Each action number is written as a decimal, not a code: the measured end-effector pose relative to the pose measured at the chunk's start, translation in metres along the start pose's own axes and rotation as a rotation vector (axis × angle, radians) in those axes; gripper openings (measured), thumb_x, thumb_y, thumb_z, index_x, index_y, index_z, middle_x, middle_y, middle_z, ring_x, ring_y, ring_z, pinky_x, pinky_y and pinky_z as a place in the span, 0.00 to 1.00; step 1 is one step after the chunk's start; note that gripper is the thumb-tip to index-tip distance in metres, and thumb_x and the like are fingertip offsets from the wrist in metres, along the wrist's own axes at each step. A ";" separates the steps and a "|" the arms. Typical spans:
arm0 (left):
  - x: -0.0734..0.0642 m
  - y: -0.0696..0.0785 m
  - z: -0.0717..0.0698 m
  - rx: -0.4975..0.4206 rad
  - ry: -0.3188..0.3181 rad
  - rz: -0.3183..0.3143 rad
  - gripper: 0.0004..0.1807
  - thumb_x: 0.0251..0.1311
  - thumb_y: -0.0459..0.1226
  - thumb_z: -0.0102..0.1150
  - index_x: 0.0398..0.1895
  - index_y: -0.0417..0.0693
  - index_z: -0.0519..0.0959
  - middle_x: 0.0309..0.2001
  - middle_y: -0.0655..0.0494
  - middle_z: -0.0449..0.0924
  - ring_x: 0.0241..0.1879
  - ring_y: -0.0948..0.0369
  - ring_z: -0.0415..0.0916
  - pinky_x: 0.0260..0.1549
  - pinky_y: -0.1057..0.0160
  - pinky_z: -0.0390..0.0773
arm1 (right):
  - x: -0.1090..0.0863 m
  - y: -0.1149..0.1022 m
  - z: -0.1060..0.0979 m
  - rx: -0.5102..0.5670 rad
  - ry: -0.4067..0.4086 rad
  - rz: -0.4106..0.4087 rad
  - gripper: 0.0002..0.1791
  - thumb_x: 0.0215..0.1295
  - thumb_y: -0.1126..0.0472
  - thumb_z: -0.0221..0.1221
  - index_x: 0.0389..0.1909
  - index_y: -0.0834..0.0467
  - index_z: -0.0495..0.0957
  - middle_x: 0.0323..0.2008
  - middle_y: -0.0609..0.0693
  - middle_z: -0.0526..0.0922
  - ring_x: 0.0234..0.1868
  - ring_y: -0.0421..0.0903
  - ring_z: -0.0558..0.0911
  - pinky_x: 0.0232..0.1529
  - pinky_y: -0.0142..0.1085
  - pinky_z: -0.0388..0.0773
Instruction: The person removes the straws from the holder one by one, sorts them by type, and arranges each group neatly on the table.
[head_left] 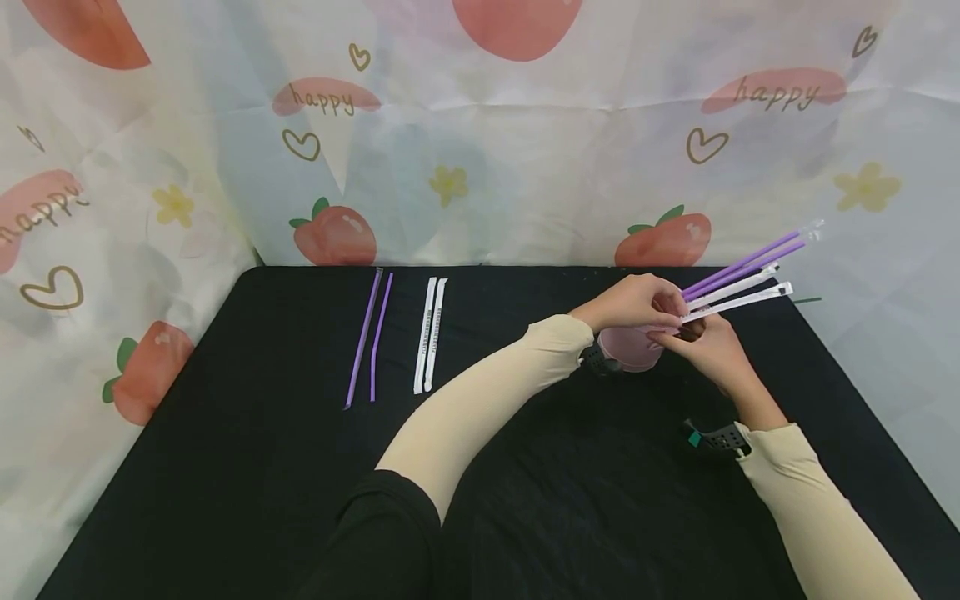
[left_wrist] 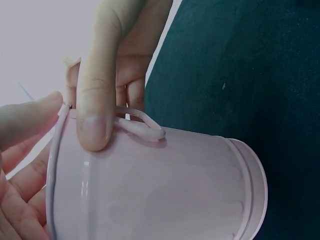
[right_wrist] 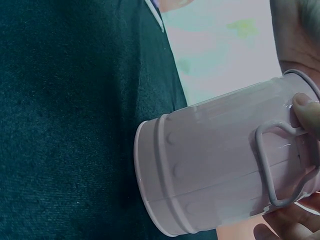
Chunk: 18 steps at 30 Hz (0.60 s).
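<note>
At the right of the table a small pink bucket (head_left: 628, 348) is tilted, its mouth toward the upper right. Two purple straws (head_left: 742, 264) and two white paper-wrapped straws (head_left: 738, 300) stick out of it. My left hand (head_left: 636, 302) holds the rim, and its thumb (left_wrist: 95, 117) lies against the outer wall beside a wire handle (left_wrist: 142, 127). From the other side my right hand (head_left: 712, 350) grips the rim too. Another handle (right_wrist: 265, 165) shows on the wall in the right wrist view. The straws' lower ends are hidden.
Two purple straws (head_left: 363, 337) and two white wrapped straws (head_left: 429, 335) lie apart on the left half of the black-covered table (head_left: 225, 467). A printed curtain (head_left: 510, 167) stands behind the table's back edge. Black straps (head_left: 716, 437) sit at the wrists.
</note>
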<state>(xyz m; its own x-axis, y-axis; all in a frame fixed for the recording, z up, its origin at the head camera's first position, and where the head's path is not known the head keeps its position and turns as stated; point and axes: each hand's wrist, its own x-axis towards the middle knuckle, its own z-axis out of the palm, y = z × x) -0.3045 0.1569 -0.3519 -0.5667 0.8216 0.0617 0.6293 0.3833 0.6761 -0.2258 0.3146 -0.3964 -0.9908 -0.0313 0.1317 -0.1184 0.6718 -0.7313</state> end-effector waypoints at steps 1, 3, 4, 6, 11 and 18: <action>0.000 0.000 0.000 -0.005 -0.004 0.007 0.08 0.60 0.39 0.60 0.41 0.48 0.80 0.41 0.58 0.84 0.41 0.71 0.79 0.39 0.82 0.74 | 0.000 0.000 0.000 -0.002 -0.002 0.005 0.30 0.62 0.52 0.61 0.59 0.67 0.69 0.52 0.60 0.78 0.37 0.12 0.66 0.34 0.11 0.68; 0.000 -0.001 0.000 -0.007 -0.011 0.007 0.08 0.60 0.39 0.60 0.41 0.49 0.80 0.41 0.58 0.84 0.41 0.71 0.78 0.38 0.82 0.74 | 0.001 0.000 0.000 -0.003 -0.006 0.007 0.31 0.62 0.52 0.61 0.59 0.67 0.68 0.53 0.64 0.77 0.37 0.12 0.65 0.34 0.10 0.67; 0.000 -0.001 0.000 -0.006 -0.012 0.004 0.08 0.60 0.39 0.60 0.41 0.49 0.80 0.41 0.58 0.84 0.41 0.71 0.78 0.38 0.82 0.74 | 0.001 0.000 0.000 -0.004 -0.008 0.010 0.31 0.62 0.52 0.61 0.59 0.68 0.68 0.54 0.64 0.77 0.37 0.11 0.64 0.34 0.10 0.67; 0.000 -0.001 0.000 -0.001 -0.013 0.002 0.08 0.60 0.39 0.60 0.41 0.49 0.80 0.41 0.58 0.84 0.41 0.70 0.78 0.37 0.81 0.74 | 0.001 0.000 0.000 -0.004 -0.011 0.008 0.31 0.62 0.52 0.61 0.59 0.68 0.67 0.56 0.69 0.74 0.37 0.11 0.64 0.34 0.09 0.66; 0.001 -0.002 -0.001 -0.004 -0.014 0.013 0.07 0.60 0.39 0.60 0.40 0.49 0.81 0.38 0.58 0.83 0.40 0.70 0.78 0.36 0.80 0.75 | 0.000 0.000 0.001 0.023 -0.006 -0.014 0.32 0.62 0.54 0.61 0.60 0.67 0.64 0.55 0.69 0.73 0.37 0.12 0.65 0.35 0.10 0.68; -0.001 -0.005 0.001 -0.038 0.086 0.029 0.07 0.61 0.39 0.60 0.40 0.50 0.83 0.37 0.60 0.84 0.35 0.71 0.78 0.33 0.80 0.74 | 0.001 0.000 0.002 0.048 -0.014 -0.005 0.34 0.62 0.54 0.61 0.63 0.67 0.60 0.56 0.66 0.72 0.38 0.12 0.67 0.35 0.11 0.69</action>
<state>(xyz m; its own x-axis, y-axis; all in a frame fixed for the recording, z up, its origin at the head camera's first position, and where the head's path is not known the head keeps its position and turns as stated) -0.3065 0.1547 -0.3557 -0.5931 0.7923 0.1431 0.6263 0.3423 0.7004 -0.2268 0.3134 -0.3973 -0.9910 -0.0450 0.1263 -0.1260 0.6350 -0.7622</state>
